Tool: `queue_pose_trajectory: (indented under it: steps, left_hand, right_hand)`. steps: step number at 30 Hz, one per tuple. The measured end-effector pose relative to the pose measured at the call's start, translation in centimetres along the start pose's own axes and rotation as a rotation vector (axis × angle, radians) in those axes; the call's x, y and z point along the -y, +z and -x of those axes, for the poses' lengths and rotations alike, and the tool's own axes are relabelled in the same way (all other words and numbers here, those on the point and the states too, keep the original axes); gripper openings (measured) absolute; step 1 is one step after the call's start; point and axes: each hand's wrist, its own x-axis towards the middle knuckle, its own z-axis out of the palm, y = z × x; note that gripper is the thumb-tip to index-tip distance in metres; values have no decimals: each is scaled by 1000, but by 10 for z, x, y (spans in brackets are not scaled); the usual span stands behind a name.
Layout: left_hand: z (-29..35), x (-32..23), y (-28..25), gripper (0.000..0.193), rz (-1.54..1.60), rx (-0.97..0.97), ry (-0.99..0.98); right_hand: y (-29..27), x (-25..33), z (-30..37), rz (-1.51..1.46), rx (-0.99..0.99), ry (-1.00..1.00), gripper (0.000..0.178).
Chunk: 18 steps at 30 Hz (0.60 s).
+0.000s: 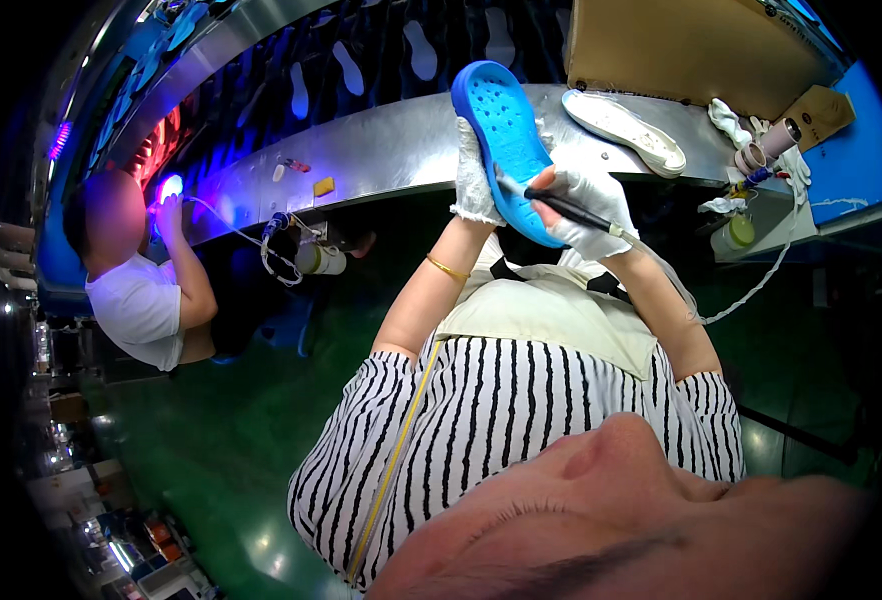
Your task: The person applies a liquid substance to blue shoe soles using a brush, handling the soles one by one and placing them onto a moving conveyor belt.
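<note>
A bright blue shoe sole [501, 105] with small holes is tilted up in front of me at the bench edge. My left hand [473, 175], in a white glove with bare fingertips partly hidden, is closed round the sole's left side. My right hand [601, 205], also in a white glove, grips a black-handled brush [573, 210] with a pale hose at its back end. The brush tip rests on or just over the sole's inner face; contact is hard to tell. A white shoe upper [626, 130] lies on the metal bench to the right of the sole.
Beyond the metal bench [381, 140], a dark conveyor carries several insole-shaped pieces [421, 50]. A cardboard box [661, 50] stands at the back right, near a cup [781, 137] and a jar [733, 235]. At left, a co-worker [146, 300] holds a glowing light. A yellow block [323, 187] sits on the bench.
</note>
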Motion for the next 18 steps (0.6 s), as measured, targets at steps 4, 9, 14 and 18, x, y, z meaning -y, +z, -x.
queue_pose_trajectory:
  steps: [4, 9, 14, 18]
  left_hand:
    - [0, -9, 3, 81, 101, 28, -27]
    - [-11, -16, 11, 82, -19, 0, -34]
    - [-17, -20, 11, 83, 83, 33, 13]
    - [-5, 0, 37, 87, 158, 207, -70]
  right_hand:
    - [-11, 4, -4, -3, 5, 75, 20]
    - [-8, 10, -4, 64, 56, 57, 15]
    - [-34, -12, -17, -187, 38, 280, 9]
    - [-60, -21, -23, -30, -123, 222, 9]
